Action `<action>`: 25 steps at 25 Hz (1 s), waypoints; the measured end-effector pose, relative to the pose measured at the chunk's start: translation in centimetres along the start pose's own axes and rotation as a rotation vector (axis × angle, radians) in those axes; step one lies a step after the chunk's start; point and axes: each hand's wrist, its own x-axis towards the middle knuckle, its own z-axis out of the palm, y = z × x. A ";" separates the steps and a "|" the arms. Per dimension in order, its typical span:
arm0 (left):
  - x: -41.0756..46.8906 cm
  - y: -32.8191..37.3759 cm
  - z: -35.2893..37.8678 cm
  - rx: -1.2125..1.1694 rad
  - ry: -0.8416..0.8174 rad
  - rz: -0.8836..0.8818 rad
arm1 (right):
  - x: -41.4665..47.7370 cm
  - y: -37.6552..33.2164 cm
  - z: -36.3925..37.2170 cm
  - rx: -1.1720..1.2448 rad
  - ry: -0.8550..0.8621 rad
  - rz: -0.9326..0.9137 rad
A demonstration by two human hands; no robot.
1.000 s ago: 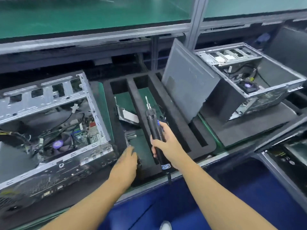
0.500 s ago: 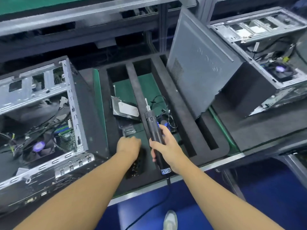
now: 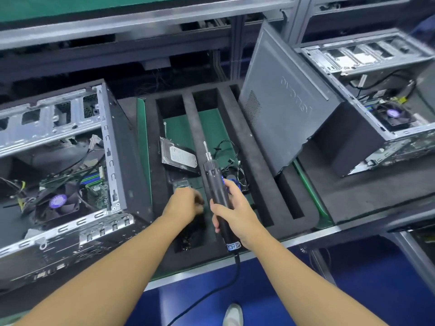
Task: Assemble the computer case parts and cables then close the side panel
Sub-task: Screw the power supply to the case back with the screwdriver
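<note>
An open computer case (image 3: 117,165) lies at the left, its fan and cables showing. A grey side panel (image 3: 282,109) leans against a second open case (image 3: 353,147) at the right. Between them sits a black foam tray (image 3: 247,147) holding a hard drive (image 3: 179,156) and a bundle of cables (image 3: 229,149). My right hand (image 3: 237,212) grips a black electric screwdriver (image 3: 213,175), bit pointing up and away. My left hand (image 3: 183,203) hovers over the tray's near pocket of small dark screws (image 3: 190,236), fingertips pinched on a small dark screw.
A metal bracket (image 3: 180,184) lies in the tray just beyond my left hand. The screwdriver's cord (image 3: 226,283) hangs over the bench's front edge towards the blue floor. A conveyor frame with a green belt (image 3: 70,8) runs along the back.
My left hand went from flat in the screw pocket to a pinch and lifted slightly. The view dropped lower and nearer the tray. My right hand keeps holding the screwdriver.
</note>
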 end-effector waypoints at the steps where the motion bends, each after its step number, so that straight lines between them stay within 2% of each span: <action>1: -0.8 0.3 -0.7 -0.303 0.040 -0.006 | -0.3 -0.6 -0.1 0.003 0.015 -0.003; 3: -3.0 1.1 -2.0 -0.897 0.045 -0.024 | -0.8 -2.4 -0.1 0.022 0.045 -0.029; 4: -4.2 1.6 -2.5 -1.111 0.032 -0.026 | -1.2 -3.4 -0.1 0.029 0.056 -0.042; 9: -8.8 2.8 -4.5 -1.740 -0.016 0.025 | -4.5 -7.2 1.1 0.013 0.069 -0.105; 15: -14.4 1.9 -7.5 -1.840 -0.186 0.173 | -9.4 -8.5 5.5 0.007 0.065 -0.191; 25: -21.8 -6.2 -11.0 -1.896 -0.146 0.238 | -14.6 -5.2 15.9 -0.030 0.007 -0.190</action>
